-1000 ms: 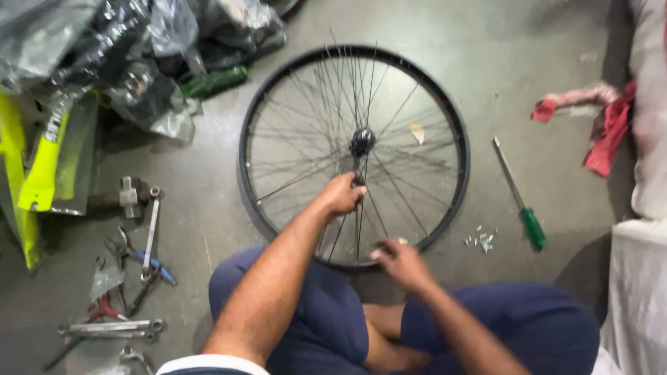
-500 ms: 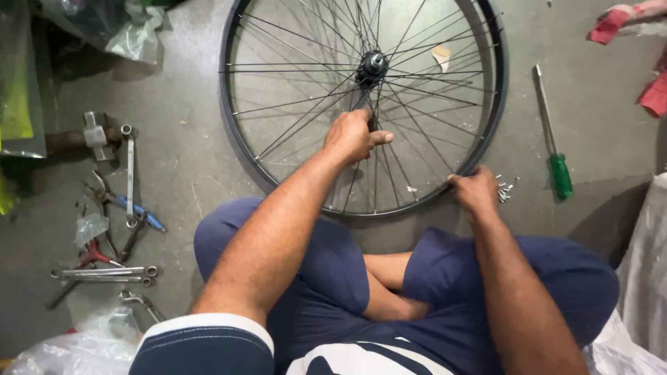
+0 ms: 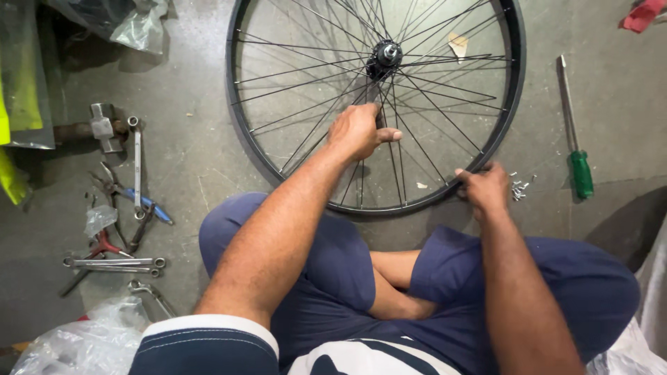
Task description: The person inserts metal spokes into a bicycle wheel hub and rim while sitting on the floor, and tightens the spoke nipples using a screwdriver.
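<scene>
The black-rimmed, thin-spoked bicycle wheel [image 3: 292, 146] lies flat on the floor; the left hand [image 3: 361, 130] pinches a spoke below the hub [image 3: 386, 54], while the right hand [image 3: 484, 187] clamps the near rim, seemingly steadying it, small screws [image 3: 520, 187] just right of it

The bicycle wheel [image 3: 375, 104] has a black rim, a black hub and thin dark spokes that fan out in a crossing pattern. To its right lies a screwdriver [image 3: 575, 139] with a green handle and a silver shaft. At the far right corner sits a red cloth [image 3: 643, 14]. On the left, the wrenches [image 3: 114, 262] are silver, and the pliers [image 3: 139, 203] have blue grips. The floor [image 3: 194, 167] is plain grey. The shorts [image 3: 333, 278] are navy blue; the shirt [image 3: 208, 344] is navy with white bands.
</scene>
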